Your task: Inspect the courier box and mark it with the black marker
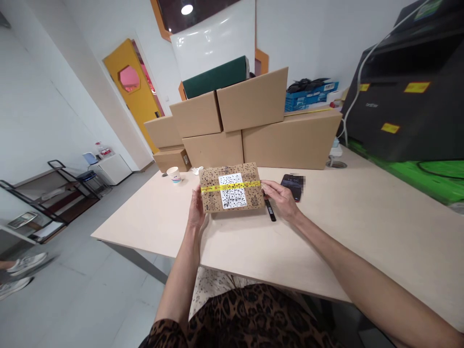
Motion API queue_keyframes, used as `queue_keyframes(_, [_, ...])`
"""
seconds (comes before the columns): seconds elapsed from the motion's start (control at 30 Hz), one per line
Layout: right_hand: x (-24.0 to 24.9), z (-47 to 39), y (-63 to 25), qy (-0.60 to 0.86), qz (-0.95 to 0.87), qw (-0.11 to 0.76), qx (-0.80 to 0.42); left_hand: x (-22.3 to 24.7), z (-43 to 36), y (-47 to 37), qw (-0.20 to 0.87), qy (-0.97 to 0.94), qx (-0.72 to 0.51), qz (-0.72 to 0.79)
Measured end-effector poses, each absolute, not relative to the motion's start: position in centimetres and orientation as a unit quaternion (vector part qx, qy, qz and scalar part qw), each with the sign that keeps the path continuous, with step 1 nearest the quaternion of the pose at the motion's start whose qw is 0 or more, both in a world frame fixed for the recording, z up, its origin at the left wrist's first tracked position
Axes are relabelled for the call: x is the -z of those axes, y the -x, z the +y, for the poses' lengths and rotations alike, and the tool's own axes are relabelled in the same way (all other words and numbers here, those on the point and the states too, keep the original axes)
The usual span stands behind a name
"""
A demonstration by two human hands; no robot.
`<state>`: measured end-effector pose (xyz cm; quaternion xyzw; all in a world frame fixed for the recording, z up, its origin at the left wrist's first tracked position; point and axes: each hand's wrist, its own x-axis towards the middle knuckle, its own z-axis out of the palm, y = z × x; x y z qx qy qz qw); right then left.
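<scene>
Over the middle of the pale table (145, 211), a brown cardboard parcel (211, 200) is held between two hands, its labelled face tilted up toward the near side. The left hand (196, 209) holds the parcel's left edge; the right hand (283, 197) has thumb and fingers drawn close together on the right edge — just at the end of the yellow tape (212, 188). Whether the parcel's underside touches the table, I cannot tell. A slim black tool (270, 211) lies between parcel and right hand, with a dark phone (290, 186) just beyond. Farther left stands a paper cup (174, 175) — near the stacked cartons (212, 151) along the far side.
</scene>
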<state>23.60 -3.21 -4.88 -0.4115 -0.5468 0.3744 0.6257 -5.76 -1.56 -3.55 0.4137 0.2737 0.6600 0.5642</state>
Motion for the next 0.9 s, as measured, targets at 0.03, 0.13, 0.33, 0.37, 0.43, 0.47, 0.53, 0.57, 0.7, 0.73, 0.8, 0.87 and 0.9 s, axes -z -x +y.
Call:
queue_keyframes(0.03, [4.87,-3.23,-23.59,0.413,-0.547,0.625,-0.373,3.57,-1.55,5.75,0.564,-0.413,-0.66,0.274])
queue_keyframes(0.13, [4.81,-3.28,-23.54,0.418,-0.544,0.625,-0.372,3.61,-1.5,5.75,0.564,-0.412,-0.661,0.273])
queue_keyframes(0.33, [4.83,-3.29,-23.55,0.421,-0.542,0.626,-0.37,3.61,-1.53,5.78,0.566,-0.419,-0.657,0.268])
queue_keyframes(0.37, [4.85,-3.29,-23.55,0.421,-0.543,0.626,-0.369,3.62,-1.56,5.76,0.567,-0.418,-0.657,0.268])
queue_keyframes(0.43, [4.87,-3.3,-23.53,0.419,-0.542,0.628,-0.369,3.66,-1.62,5.7,0.57,-0.416,-0.655,0.269])
queue_keyframes(0.47, [4.86,-3.32,-23.52,0.418,-0.541,0.628,-0.371,3.68,-1.65,5.68,0.572,-0.415,-0.655,0.269])
queue_keyframes(0.53, [4.82,-3.39,-23.49,0.417,-0.541,0.627,-0.375,3.72,-1.68,5.65,0.573,-0.412,-0.654,0.273])
queue_keyframes(0.57, [4.78,-3.44,-23.47,0.416,-0.54,0.626,-0.377,3.73,-1.68,5.65,0.573,-0.41,-0.654,0.276])
queue_keyframes(0.7, [4.69,-3.55,-23.47,0.415,-0.535,0.631,-0.379,3.75,-1.66,5.68,0.571,-0.4,-0.657,0.286])
queue_keyframes(0.73, [4.68,-3.55,-23.48,0.416,-0.535,0.631,-0.378,3.75,-1.66,5.68,0.571,-0.4,-0.658,0.284])
queue_keyframes(0.8, [4.7,-3.52,-23.51,0.417,-0.537,0.629,-0.377,3.72,-1.65,5.65,0.57,-0.404,-0.658,0.28])
queue_keyframes(0.87, [4.74,-3.49,-23.55,0.417,-0.539,0.629,-0.376,3.68,-1.66,5.61,0.57,-0.408,-0.658,0.276])
queue_keyframes(0.9, [4.77,-3.46,-23.57,0.416,-0.54,0.629,-0.375,3.66,-1.66,5.6,0.569,-0.409,-0.658,0.275])
